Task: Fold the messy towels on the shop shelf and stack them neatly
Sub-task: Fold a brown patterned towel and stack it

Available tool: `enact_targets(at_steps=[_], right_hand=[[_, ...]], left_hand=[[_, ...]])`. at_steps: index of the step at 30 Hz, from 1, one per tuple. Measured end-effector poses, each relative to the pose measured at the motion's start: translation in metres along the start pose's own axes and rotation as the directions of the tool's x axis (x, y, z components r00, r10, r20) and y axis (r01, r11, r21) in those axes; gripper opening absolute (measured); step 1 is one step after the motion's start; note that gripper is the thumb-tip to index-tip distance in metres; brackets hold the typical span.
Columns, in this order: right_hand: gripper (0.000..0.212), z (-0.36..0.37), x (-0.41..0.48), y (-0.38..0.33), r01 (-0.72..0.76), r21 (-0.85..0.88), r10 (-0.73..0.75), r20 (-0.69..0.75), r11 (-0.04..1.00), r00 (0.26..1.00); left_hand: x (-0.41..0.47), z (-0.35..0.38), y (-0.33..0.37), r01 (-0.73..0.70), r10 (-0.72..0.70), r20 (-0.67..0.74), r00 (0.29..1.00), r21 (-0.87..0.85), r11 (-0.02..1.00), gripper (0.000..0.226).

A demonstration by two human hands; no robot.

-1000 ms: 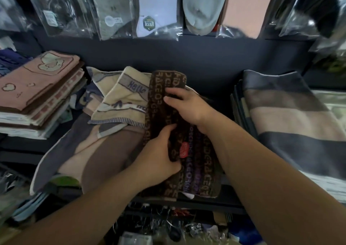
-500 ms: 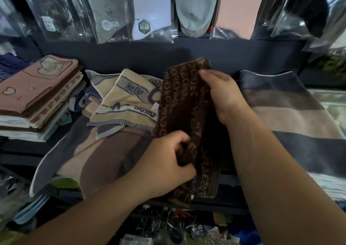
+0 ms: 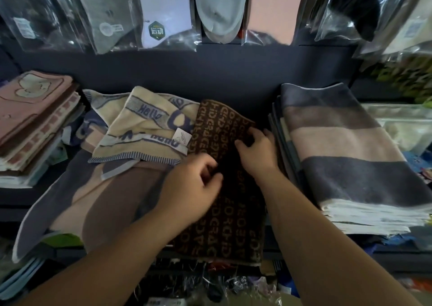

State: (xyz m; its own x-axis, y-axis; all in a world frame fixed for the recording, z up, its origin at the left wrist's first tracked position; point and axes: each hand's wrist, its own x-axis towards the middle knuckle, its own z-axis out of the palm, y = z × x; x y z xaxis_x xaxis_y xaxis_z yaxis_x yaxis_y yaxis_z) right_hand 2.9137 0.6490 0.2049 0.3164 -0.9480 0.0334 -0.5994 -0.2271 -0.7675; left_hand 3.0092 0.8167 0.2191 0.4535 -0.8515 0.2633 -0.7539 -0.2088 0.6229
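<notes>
Both forearms reach forward from the lower edge of view. The left hand (image 3: 196,188) is knuckles-up, its grip clamped: curled fingers and thumb pinch a fold at the middle of the brown towel (image 3: 224,226). The right hand (image 3: 257,152) lies just beyond it, fingers bent and closed on the same fold.

The brown towel lies on the shelf (image 3: 21,198), folded into a long strip. Its long axis runs from the shelf's front edge toward the back wall, the far end leaning slightly left. Both grips sit at mid-length, and the near end overhangs the front edge. It lies between the cream towel (image 3: 145,139) and the striped stack (image 3: 339,156).
</notes>
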Motion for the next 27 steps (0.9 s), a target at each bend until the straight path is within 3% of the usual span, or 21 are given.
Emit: enact_targets(at_steps=[1, 3, 7, 13, 18, 21, 24, 27], right_hand=[[0.062, 0.000, -0.008, 0.000, 0.050, -0.108, -0.050, -0.001, 0.993, 0.999], [0.066, 0.003, -0.022, 0.000, 0.154, -0.296, -0.134, 0.086, 0.943, 0.987], [0.073, 0.013, -0.038, 0.001, 0.263, -0.460, -0.118, 0.321, 0.848, 0.940], [0.074, 0.016, -0.047, 0.005, 0.336, -0.422, -0.198, 0.338, 0.842, 0.920], [0.069, 0.002, -0.052, -0.007, 0.314, -0.301, -0.265, 0.192, 0.901, 0.945], [0.068, 0.001, -0.046, -0.011, 0.239, -0.189, -0.187, 0.257, 0.952, 0.948], [0.066, 0.012, -0.044, -0.008, 0.259, -0.187, -0.181, 0.354, 0.947, 0.918], [0.057, 0.021, -0.042, -0.004, 0.260, -0.193, -0.198, 0.293, 0.946, 0.936]], left_hand=[[0.006, -0.003, -0.007, 0.017, -0.013, -0.099, 0.995, 0.031, 0.999, 0.029], [0.020, -0.006, -0.020, 0.106, -0.100, -0.146, 0.984, 0.041, 0.993, 0.046], [0.049, -0.001, -0.031, 0.261, -0.262, 0.001, 0.965, 0.046, 0.964, 0.061], [0.076, 0.002, -0.020, 0.260, -0.262, 0.037, 0.964, 0.052, 0.964, 0.032], [0.059, -0.027, -0.017, 0.272, -0.282, -0.035, 0.959, -0.170, 0.947, 0.015], [0.031, -0.050, -0.030, 0.313, -0.345, -0.089, 0.935, -0.257, 0.914, 0.012], [0.010, -0.058, -0.057, 0.455, -0.469, 0.003, 0.883, -0.246, 0.856, 0.013], [0.008, -0.060, -0.069, 0.515, -0.506, 0.106, 0.856, -0.248, 0.820, 0.023]])
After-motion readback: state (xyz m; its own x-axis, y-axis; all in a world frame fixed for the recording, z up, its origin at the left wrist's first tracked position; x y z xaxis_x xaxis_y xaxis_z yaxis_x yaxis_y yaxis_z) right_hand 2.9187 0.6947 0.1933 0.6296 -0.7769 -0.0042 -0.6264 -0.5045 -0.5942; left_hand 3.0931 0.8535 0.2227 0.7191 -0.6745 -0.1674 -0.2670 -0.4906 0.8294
